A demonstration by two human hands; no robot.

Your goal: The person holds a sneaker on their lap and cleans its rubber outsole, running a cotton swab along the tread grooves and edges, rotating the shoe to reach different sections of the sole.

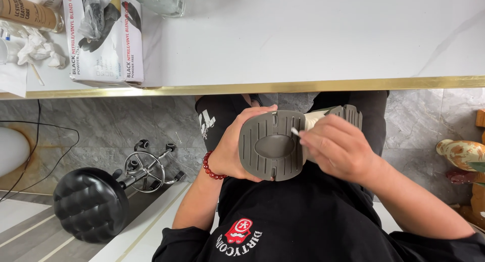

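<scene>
We find the right hand (339,150), right of frame centre, pinched shut on a small white swab (294,132) whose tip touches the grey sole of a shoe (270,146). The left hand (236,143), with a red bead bracelet (212,167) at the wrist, is wrapped around the shoe's left side, fingers curled over the edge, holding it sole-up in the lap at frame centre. The sole shows an oval recess in its middle and fine grooves either side; a paler cream band shows under the right hand. We judge the step in hand to be detail cleaning of the sole's upper right edge with the swab, with the shoe steadied against the body. In our judgement the next move calls for light, controlled strokes along the grooves, and a firm left grip so the shoe does not twist. Outward, the white table (303,40) with its gold edge runs across the upper frame. On it, at upper left, stand a box of black gloves (106,45), crumpled white tissues (38,47) and a brown cylindrical container (28,12). A black padded stool (91,204) lies tipped on the floor at lower left.
</scene>
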